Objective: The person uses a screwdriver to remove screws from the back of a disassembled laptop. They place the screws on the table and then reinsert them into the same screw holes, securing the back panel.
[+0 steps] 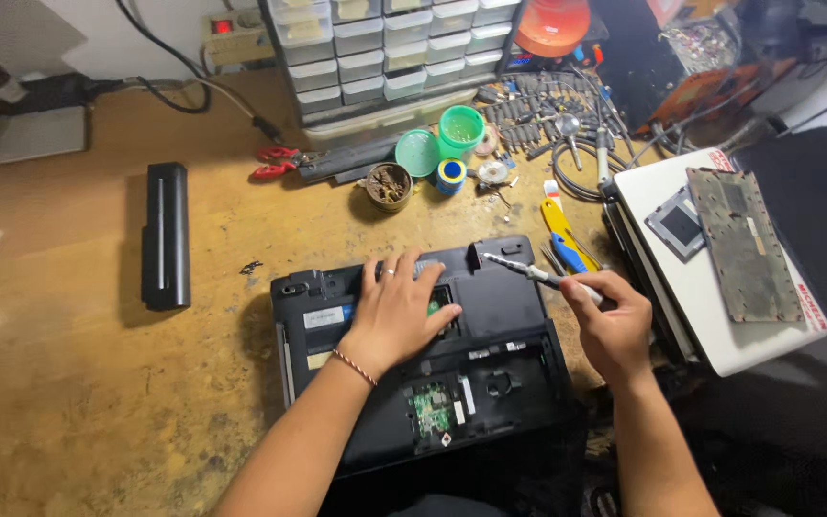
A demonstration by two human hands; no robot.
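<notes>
A black laptop (pixel 413 354) lies underside up at the workbench's (pixel 98 383) near edge (one panel off, a green circuit board showing). The left hand (pixel 399 311) rests flat on it, fingers spread. The right hand (pixel 610 321) grips a screwdriver (pixel 524 270), tip at the laptop's far edge.

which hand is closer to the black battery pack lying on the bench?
Left. The left hand rests flat on the upturned laptop, just right of the battery pack. The right hand, holding a screwdriver, is farther right, across the laptop.
</notes>
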